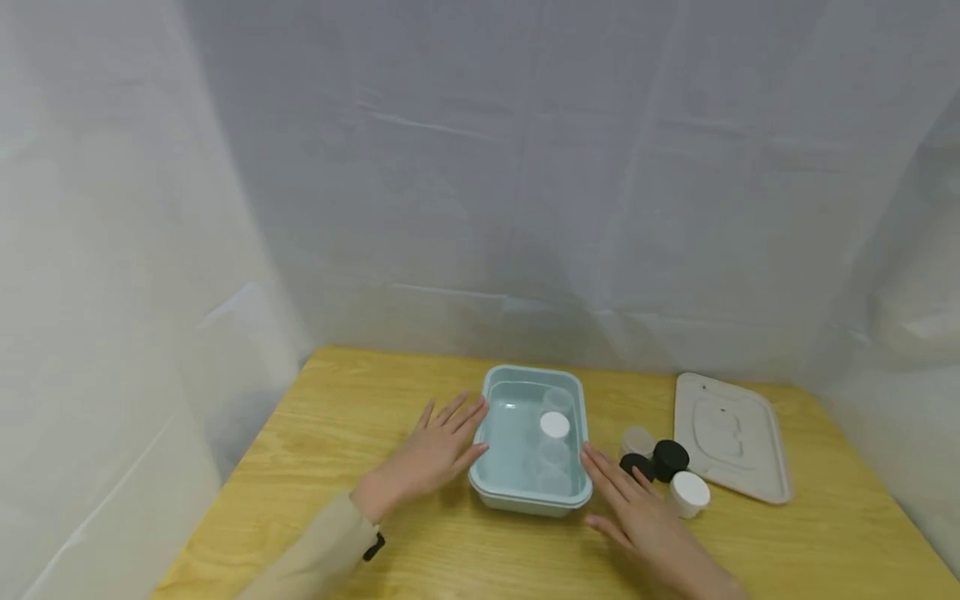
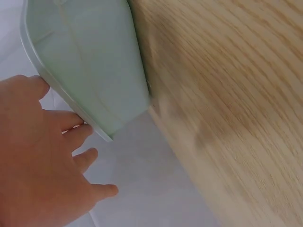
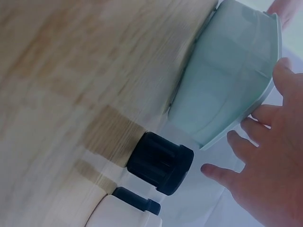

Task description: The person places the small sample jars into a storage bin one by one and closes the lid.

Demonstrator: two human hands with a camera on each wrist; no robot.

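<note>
- Pale green rectangular plastic container (image 1: pixel 501 433) sits at lower centre of the frame, small clear jars (image 1: pixel 554 450) inside.
- Left hand (image 1: pixel 438 450) and right hand (image 1: pixel 637 512) flank it, fingers straight, gripping nothing.
- An uneven push could topple the jars.

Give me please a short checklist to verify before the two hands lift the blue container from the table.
1. Left hand at the container: ok, straight fingers lie against its left wall.
2. Right hand at the container: ok, fingertips reach its right rim, as the right wrist view also shows.
3. Firm grip: not ok, both hands are flat and open, nothing is curled round the rim.
4. Contents steady: cannot tell; a white-capped jar and clear jars stand loose inside.
5. Space on the right: not ok, the black lids and the white jar lie close to the right hand.
6. Container lid: ok, it lies apart on the table.
</note>
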